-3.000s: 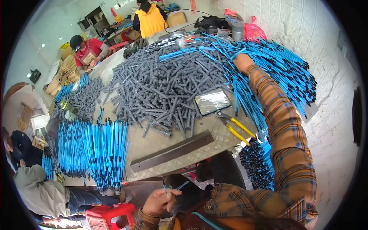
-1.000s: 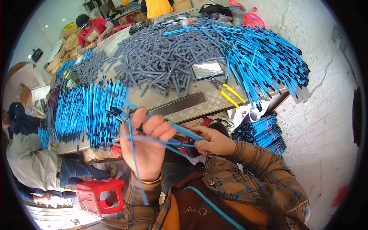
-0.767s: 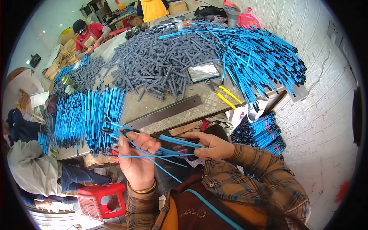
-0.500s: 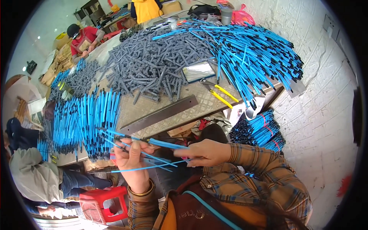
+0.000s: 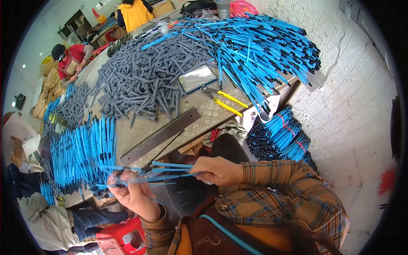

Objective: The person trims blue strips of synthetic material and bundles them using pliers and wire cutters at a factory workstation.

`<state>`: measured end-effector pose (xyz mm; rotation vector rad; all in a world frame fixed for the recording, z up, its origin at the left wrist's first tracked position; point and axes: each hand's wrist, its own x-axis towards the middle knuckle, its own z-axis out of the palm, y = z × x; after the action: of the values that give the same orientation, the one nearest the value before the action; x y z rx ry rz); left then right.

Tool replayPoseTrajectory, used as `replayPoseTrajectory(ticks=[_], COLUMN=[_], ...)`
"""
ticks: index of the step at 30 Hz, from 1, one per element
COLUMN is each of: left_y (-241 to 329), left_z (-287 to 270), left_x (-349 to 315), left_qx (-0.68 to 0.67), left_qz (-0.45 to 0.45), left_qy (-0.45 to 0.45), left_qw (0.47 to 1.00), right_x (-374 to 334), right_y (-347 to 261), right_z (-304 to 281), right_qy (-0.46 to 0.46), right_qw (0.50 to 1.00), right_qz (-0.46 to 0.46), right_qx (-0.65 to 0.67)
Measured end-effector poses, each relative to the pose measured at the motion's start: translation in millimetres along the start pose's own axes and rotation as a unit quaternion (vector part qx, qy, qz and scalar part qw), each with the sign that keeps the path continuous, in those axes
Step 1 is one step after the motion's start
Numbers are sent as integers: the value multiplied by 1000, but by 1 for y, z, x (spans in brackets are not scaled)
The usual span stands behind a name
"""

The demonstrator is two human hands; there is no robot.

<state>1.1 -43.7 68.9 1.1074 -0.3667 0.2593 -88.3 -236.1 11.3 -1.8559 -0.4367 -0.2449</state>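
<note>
Over my lap, my left hand [image 5: 135, 194] is closed around several thin blue tubes [image 5: 171, 164] with dark ends; motion smears its fingertips. My right hand [image 5: 221, 170], closed in a pinch, grips the right-hand ends of some of these tubes, and its curled fingers hide those ends. The tubes lie roughly level between both hands, and a few loose ones stick out from the left hand at other angles. Just beyond the hands, a dark metal bar [image 5: 159, 137] lies along the table edge. Left of my left hand is a dense row of blue tubes [image 5: 83, 148].
On the table [image 5: 195, 106] are a heap of grey plastic anchor-like pieces [image 5: 140, 72], a large blue tube pile [image 5: 272, 46], yellow-handled pliers [image 5: 229, 100] and a film-wrapped flat block [image 5: 197, 79]. Banded bundles [image 5: 284, 131] stand below right. A red stool [image 5: 123, 238] and other people are leftward.
My left hand has moved left and down with its tubes. My right hand has shifted slightly left, still pinching tubes. The whole view has turned a little, sliding the table leftward.
</note>
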Motion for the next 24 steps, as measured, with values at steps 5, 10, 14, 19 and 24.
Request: replayPoseTrajectory(ticks=[5, 10, 14, 19, 24], left_y=[-8, -1, -8, -6, -16], left_z=[23, 19, 21, 26, 17], left_x=[3, -1, -10, -11, -4], left_qx=[-70, -222, -257, -187, -157], left_qz=[41, -89, -173, -210, -222], left_qy=[-10, -94, -136, -71, -113], left_qw=[997, 966, 941, 957, 956], right_x=[-3, -19, -22, -29, -46], right_y=[-19, 17, 26, 36, 40], right_z=[-6, -141, -229, -209, -155], right_qy=[72, 262, 228, 250, 292], right_qw=[985, 949, 781, 738, 721], right_qz=[88, 122, 292, 225, 118], right_qx=[126, -124, -504, -584, -617])
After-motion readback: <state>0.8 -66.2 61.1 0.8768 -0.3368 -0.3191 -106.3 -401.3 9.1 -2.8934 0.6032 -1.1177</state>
